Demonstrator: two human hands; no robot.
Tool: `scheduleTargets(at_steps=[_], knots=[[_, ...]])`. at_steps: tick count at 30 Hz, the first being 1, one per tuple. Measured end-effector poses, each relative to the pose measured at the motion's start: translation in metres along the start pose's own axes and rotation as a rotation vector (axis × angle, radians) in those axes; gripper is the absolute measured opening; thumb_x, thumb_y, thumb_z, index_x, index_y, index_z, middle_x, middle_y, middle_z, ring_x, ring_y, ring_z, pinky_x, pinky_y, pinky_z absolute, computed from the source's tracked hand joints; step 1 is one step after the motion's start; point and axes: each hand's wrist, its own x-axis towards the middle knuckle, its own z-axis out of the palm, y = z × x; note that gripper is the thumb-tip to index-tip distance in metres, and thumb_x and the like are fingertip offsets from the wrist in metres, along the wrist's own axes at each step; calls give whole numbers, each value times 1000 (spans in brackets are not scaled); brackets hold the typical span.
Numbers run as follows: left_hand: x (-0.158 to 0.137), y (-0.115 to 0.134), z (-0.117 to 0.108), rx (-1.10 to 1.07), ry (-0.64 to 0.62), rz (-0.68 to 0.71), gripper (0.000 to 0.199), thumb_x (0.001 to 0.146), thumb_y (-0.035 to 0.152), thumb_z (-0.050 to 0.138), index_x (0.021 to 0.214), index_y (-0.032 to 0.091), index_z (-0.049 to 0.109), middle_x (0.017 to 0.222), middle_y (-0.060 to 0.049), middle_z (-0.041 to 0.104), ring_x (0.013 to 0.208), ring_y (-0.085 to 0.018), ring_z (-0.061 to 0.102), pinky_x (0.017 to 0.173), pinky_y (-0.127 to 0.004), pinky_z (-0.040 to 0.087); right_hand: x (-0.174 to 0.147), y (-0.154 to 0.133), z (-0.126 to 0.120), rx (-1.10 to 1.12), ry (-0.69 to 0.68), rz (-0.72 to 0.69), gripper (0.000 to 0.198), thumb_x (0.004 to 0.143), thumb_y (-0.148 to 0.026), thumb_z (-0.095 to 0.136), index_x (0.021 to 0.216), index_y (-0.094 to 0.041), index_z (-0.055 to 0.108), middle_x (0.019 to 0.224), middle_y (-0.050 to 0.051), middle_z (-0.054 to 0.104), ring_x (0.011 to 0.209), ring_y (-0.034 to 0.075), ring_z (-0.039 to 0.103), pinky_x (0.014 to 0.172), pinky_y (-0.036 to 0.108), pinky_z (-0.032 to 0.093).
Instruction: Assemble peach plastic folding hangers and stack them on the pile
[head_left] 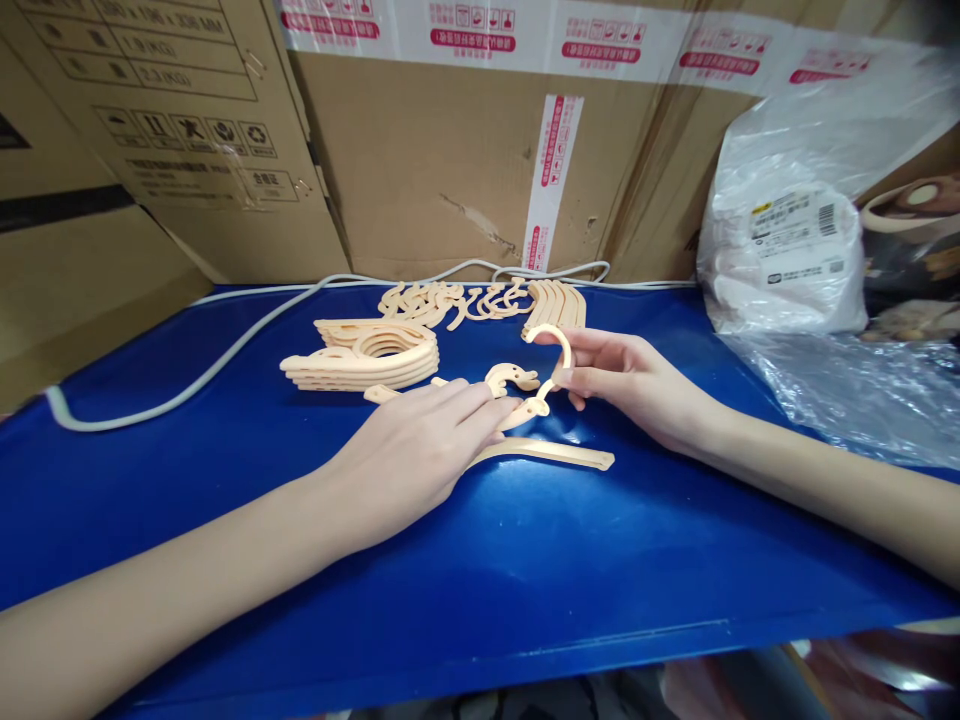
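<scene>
Between the thumb and fingers of my right hand [611,370] is a cream plastic hanger hook [564,350], its curve upward. The hook's lower end meets a rounded tip of the cream hanger piece [525,412]; whether they are joined I cannot tell. My left hand [439,430] lies over that piece with fingers closed on it, hiding most of it. A curved hanger arm [555,452] sticks out to the right from under this hand. Just beyond the fingers is a small curved piece with a duck-like end [514,376].
A stack of cream hanger pieces [364,358] stands left of my hands. Behind lie loose hooks [427,300] and a row of curved arms [559,303]. A white cable [187,388] runs along the back and left. Cardboard boxes [465,150] wall the back; a plastic-wrapped package [787,240] is at right.
</scene>
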Motion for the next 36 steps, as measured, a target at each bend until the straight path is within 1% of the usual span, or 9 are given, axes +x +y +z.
scheduleTargets(at_steps=[4,9,13,21,25,32,36], knots=[[2,1,-3,21,-1,6,30,102,20,36,115,11,62,95,-8,68,80,-22,61,66,-32,45,-2,-5,2,-46,12,-19,44,76,-26,71,120,-16,67,76,0,66,64,12,51,60,27,43],[2,2,-4,0,-13,-8,29,100,17,38,118,11,61,100,-9,69,84,-23,63,68,-34,47,-3,-8,5,-88,38,-27,42,74,-30,72,115,-18,70,73,0,63,63,13,50,60,28,43],[1,3,-5,0,-19,-23,29,100,17,40,119,12,61,103,-9,69,87,-24,64,70,-34,48,-3,-8,6,-93,48,-40,43,73,-33,74,114,-19,71,75,0,63,64,12,50,61,28,43],[2,3,-7,-5,-55,-1,33,100,16,34,114,11,64,103,-10,70,90,-25,66,73,-35,51,-4,-6,7,-145,59,-65,43,77,-34,72,117,-19,69,77,0,60,67,12,48,62,29,44],[2,4,-8,16,-63,10,34,99,13,33,112,10,64,102,-11,71,91,-25,66,76,-37,53,-3,-6,8,-163,46,-72,43,79,-33,70,120,-19,68,81,1,61,70,13,49,61,27,44],[0,3,-6,57,-68,21,33,97,10,34,114,10,63,102,-11,71,92,-23,66,80,-36,53,-2,-3,8,-218,0,-84,44,83,-30,64,126,-20,64,83,2,63,71,14,49,62,27,44],[-1,3,-4,65,-85,22,30,97,10,38,112,11,63,98,-11,71,91,-23,66,81,-36,52,-3,-3,9,-238,-4,-84,45,83,-32,64,126,-20,64,85,2,64,72,15,50,62,28,45]])
